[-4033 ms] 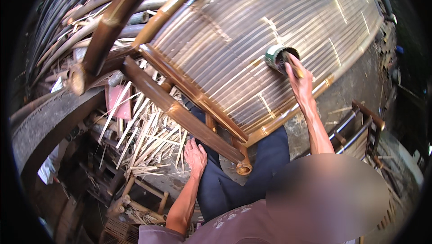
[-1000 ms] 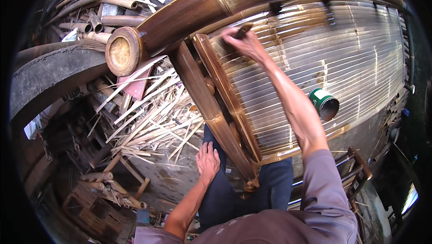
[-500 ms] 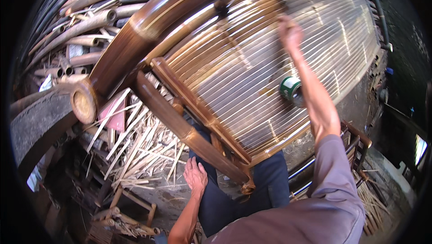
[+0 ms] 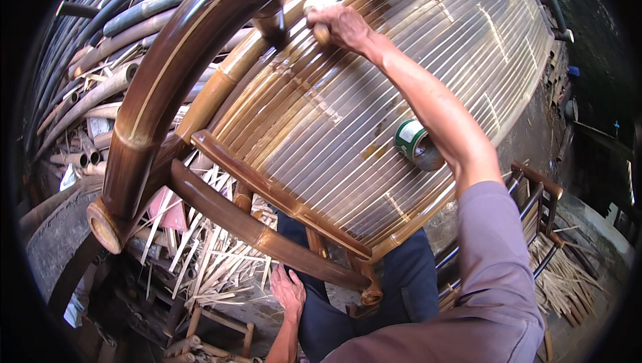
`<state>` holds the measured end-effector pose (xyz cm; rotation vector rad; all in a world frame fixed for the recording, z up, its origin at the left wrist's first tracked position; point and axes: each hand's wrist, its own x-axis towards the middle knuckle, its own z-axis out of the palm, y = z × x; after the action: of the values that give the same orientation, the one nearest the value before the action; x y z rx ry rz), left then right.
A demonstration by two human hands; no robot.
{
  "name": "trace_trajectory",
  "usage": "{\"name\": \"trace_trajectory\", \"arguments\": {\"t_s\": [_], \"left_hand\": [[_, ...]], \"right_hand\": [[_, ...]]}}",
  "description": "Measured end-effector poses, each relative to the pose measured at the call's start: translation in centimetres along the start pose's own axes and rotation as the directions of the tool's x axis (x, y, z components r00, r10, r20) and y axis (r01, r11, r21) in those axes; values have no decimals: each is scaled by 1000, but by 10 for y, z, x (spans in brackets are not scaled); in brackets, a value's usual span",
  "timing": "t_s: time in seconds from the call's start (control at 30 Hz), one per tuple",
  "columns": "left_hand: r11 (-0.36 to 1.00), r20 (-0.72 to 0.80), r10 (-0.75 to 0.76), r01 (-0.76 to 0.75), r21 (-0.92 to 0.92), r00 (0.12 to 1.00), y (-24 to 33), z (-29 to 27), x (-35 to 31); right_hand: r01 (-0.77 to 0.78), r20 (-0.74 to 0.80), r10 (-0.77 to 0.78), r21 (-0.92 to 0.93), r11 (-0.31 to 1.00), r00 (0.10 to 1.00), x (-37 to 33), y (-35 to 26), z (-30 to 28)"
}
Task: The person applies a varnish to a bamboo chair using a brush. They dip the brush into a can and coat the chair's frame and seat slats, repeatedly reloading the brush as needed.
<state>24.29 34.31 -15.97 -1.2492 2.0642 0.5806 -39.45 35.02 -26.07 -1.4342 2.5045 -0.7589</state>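
Stretched over a bamboo bench (image 4: pixel 314 129) with a glossy brown slatted seat, my right hand (image 4: pixel 342 27) is closed around what looks like a paintbrush (image 4: pixel 322 33). Its rounded wooden handle end shows, and something pale sticks out beyond my fingers beside the back rail. Under my right forearm a green and white tin (image 4: pixel 409 141) lies tipped on the slats, its open mouth partly in view. My left hand (image 4: pixel 288 289) rests at my left knee, fingers spread and holding nothing. The bench's thick curved bamboo rail (image 4: pixel 157 88) rises at the left, wet-looking and shiny.
Bamboo poles (image 4: pixel 144 18) are heaped at the far left. Split bamboo strips (image 4: pixel 217 262) litter the ground by my left leg. A smaller bamboo frame (image 4: pixel 247 336) lies at the lower left, and another dark bamboo piece (image 4: pixel 535 196) stands at my right.
My right hand has moved left across the slats to the back rail, with the paintbrush. The bench and tin appear shifted left in the view. My left hand stays by my knee.
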Motion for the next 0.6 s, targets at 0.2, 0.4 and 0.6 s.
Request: {"name": "trace_trajectory", "arguments": {"t_s": [0.2, 0.4, 0.6], "left_hand": [[998, 23, 2, -3, 62, 1000, 7, 0, 0], [995, -24, 42, -40, 87, 999, 11, -1, 11], [997, -27, 78, -77, 28, 997, 5, -2, 4]], "right_hand": [[-515, -58, 518, 58, 855, 853, -26, 52, -63], [-65, -313, 108, 146, 987, 943, -95, 62, -36], [-283, -199, 330, 233, 930, 923, -112, -87, 49]]}}
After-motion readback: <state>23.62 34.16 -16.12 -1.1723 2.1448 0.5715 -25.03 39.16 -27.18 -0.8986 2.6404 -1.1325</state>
